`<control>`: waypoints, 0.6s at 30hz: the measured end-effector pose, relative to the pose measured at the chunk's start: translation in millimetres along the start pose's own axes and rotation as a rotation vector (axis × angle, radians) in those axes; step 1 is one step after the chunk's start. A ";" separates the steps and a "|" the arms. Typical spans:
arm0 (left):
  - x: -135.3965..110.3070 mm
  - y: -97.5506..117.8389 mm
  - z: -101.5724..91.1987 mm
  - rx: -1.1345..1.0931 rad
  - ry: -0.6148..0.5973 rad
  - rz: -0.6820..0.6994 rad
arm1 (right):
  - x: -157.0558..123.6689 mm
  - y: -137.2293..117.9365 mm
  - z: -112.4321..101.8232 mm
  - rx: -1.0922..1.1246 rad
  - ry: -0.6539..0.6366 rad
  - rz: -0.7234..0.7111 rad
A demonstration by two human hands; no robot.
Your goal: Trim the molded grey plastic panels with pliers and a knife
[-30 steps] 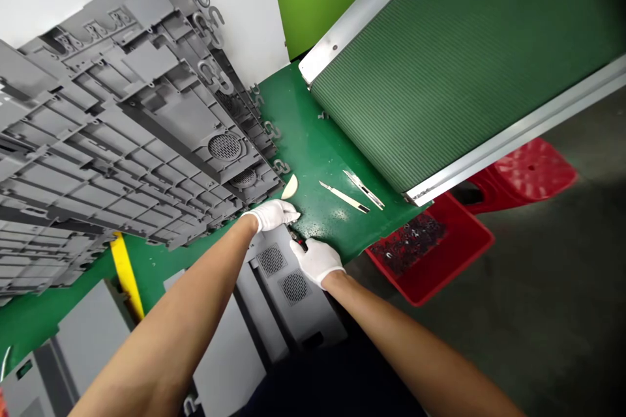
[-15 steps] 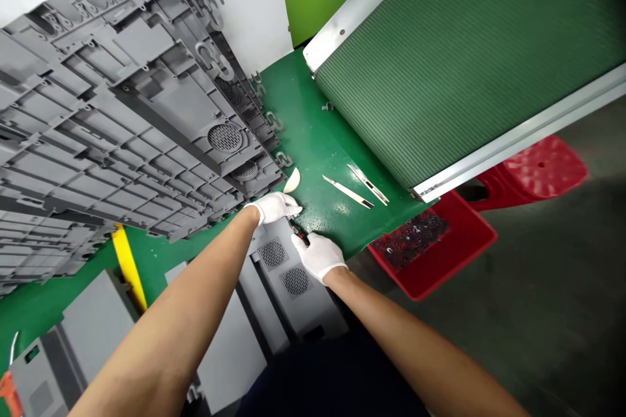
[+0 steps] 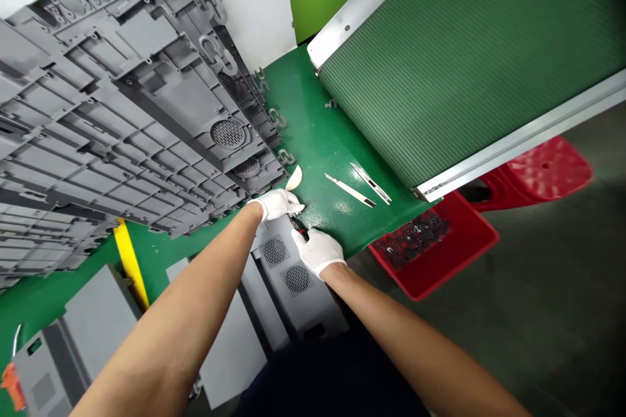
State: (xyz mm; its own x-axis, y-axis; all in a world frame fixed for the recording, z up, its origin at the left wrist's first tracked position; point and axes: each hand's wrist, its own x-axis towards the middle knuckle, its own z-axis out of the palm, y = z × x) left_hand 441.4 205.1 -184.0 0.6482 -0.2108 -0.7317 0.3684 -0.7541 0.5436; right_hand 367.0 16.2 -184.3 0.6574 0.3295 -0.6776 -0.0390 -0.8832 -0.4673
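Both my hands wear white gloves. My left hand (image 3: 277, 203) presses, fingers curled, on the far corner of a grey plastic panel (image 3: 293, 287) with two round vent grilles, lying on the green table (image 3: 317, 143). My right hand (image 3: 319, 251) is closed round a small tool with a red and black handle (image 3: 300, 229), its tip at the panel's edge just below my left fingers.
A stack of large grey ribbed plastic mouldings (image 3: 122, 117) fills the left. Two metal blades (image 3: 359, 186) and a cream crescent scrap (image 3: 294, 178) lie on the table. A green conveyor belt (image 3: 464, 45) runs at right. A red bin of scraps (image 3: 430, 247) stands below.
The view has shifted slightly. My right hand has crept a little closer to my left hand along the panel's edge; my left hand stays on the corner.
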 end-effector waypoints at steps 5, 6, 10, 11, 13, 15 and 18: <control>3.1 -4.4 1.1 0.006 0.000 0.006 | 5.3 2.9 7.1 -0.020 0.017 -0.041; 3.7 -5.1 1.3 0.009 0.002 0.006 | 6.6 3.9 8.8 -0.028 0.018 -0.048; 6.7 -8.8 2.3 0.028 0.007 0.004 | 13.2 8.6 10.1 -0.090 0.019 -0.069; 7.3 -9.5 2.4 0.034 0.011 0.001 | 15.0 9.8 8.5 -0.111 0.016 -0.081; 7.7 -10.1 2.2 0.040 0.023 0.002 | 17.7 12.1 3.5 -0.154 0.018 -0.113; 7.0 -9.5 1.9 0.037 0.036 0.008 | 18.4 13.5 -1.9 -0.181 0.022 -0.141; 5.1 -7.9 1.6 0.018 0.038 0.007 | 15.5 12.0 -5.6 -0.155 -0.004 -0.127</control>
State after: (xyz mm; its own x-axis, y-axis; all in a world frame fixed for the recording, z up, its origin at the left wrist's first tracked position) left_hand 440.8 209.0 -192.6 0.6752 -0.1925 -0.7121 0.3524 -0.7638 0.5407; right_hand 381.0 8.9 -197.2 0.6469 0.4428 -0.6209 0.1604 -0.8750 -0.4568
